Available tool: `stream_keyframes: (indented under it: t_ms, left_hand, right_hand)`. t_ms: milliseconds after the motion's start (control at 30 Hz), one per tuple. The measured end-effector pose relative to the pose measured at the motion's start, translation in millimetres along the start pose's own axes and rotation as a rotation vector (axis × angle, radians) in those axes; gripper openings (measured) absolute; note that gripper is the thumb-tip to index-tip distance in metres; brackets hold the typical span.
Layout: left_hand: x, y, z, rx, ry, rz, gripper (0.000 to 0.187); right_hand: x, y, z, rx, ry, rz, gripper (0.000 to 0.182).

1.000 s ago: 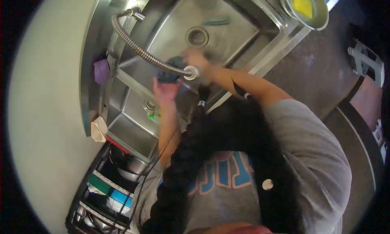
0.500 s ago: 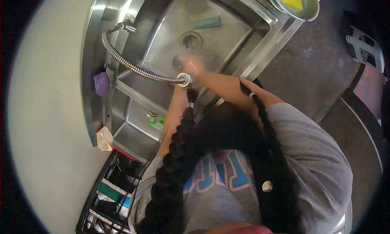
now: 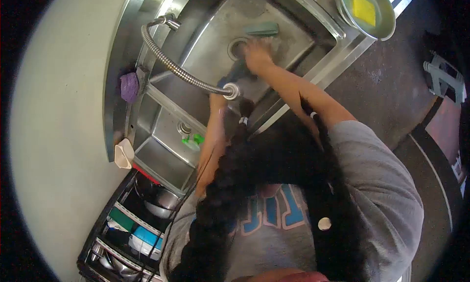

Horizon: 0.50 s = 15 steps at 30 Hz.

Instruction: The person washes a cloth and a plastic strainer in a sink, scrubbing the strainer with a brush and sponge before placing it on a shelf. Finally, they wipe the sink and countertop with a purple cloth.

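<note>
My left hand [image 3: 218,99] is at the sprayer [image 3: 232,91] on the end of the coiled metal hose, wrapped at its dark blue body; its fingers are mostly hidden. Farther into the large steel sink [image 3: 205,52], my right hand [image 3: 258,52] reaches over the edge of the drain [image 3: 238,48]. Its fingers are stretched out and a little blurred, with the tips just short of a flat grey-green piece [image 3: 262,28] on the basin floor. A dark shape lies between the sprayer and my right hand.
A second basin [image 3: 161,157] holds a green item [image 3: 194,141]. Along the wall side are a purple cloth [image 3: 129,88] and a cream container [image 3: 124,153]. A metal bowl [image 3: 387,27] with a yellow sponge [image 3: 364,10] stands at upper right. Shelves with bowls [image 3: 161,199] are at lower left.
My right hand has moved away from the sprayer, farther into the sink toward the grey-green piece. The mist around the hands has thinned, and the view has shifted slightly.
</note>
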State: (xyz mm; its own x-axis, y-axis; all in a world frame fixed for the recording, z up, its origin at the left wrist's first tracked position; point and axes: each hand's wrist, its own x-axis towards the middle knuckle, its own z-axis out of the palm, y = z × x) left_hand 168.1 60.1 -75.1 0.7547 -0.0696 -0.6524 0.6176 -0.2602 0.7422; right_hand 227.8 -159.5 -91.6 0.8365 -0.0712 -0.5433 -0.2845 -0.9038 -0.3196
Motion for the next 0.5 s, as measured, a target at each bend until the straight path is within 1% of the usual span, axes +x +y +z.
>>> stream_keyframes:
  t_ms: [33, 67, 133, 167, 200, 233, 267, 333, 367, 400, 433, 467, 500]
  left_hand:
    - [-2, 1, -4, 0.236, -0.014, 0.190, 0.038]
    - [-6, 4, -5, 0.231, -0.011, 0.196, 0.038]
    - [-20, 19, -6, 0.033, -0.110, 0.188, 0.040]
    - [-34, 32, -8, 0.034, -0.104, 0.191, 0.040]
    - [-56, 59, -8, -0.254, -0.010, 0.043, 0.041]
    - [-71, 73, -12, -0.540, 0.087, -0.105, 0.043]
    - [-79, 73, -22, -0.533, 0.098, -0.103, 0.043]
    - [-88, 74, -46, -0.967, -0.174, -0.011, 0.046]
    - [-90, 68, -54, -0.948, -0.072, -0.010, 0.053]
    - [-87, 65, -53, -0.950, -0.078, -0.012, 0.053]
    - [-84, 61, -51, -1.047, -0.165, -0.067, 0.055]
    - [-78, 57, -48, -1.143, -0.254, -0.120, 0.057]
    - [-66, 50, -39, -1.147, -0.261, -0.120, 0.057]
  right_hand:
    - [-23, -7, -5, -0.073, -0.069, -0.204, 0.049]
    - [-34, -11, -8, -0.147, -0.141, -0.408, 0.050]
    - [-29, -16, 28, 0.185, -0.317, -0.572, 0.058]
    - [-23, -16, 45, 0.185, -0.316, -0.579, 0.058]
    - [-14, -17, 61, 0.071, -0.403, -0.514, 0.056]
    - [-9, -20, 68, -0.041, -0.488, -0.449, 0.055]
    - [-11, -20, 55, -0.034, -0.489, -0.461, 0.055]
    - [-16, -14, 11, -0.054, -0.613, -0.276, 0.047]
    - [-5, -15, 34, -0.053, -0.610, -0.274, 0.047]
    - [14, -13, 79, 0.086, -0.458, -0.313, 0.037]
    - [24, -9, 105, 0.220, -0.307, -0.350, 0.028]
    - [0, -19, 81, 0.206, -0.125, -0.426, 0.034]
    - [-36, -34, 44, 0.190, 0.061, -0.502, 0.040]
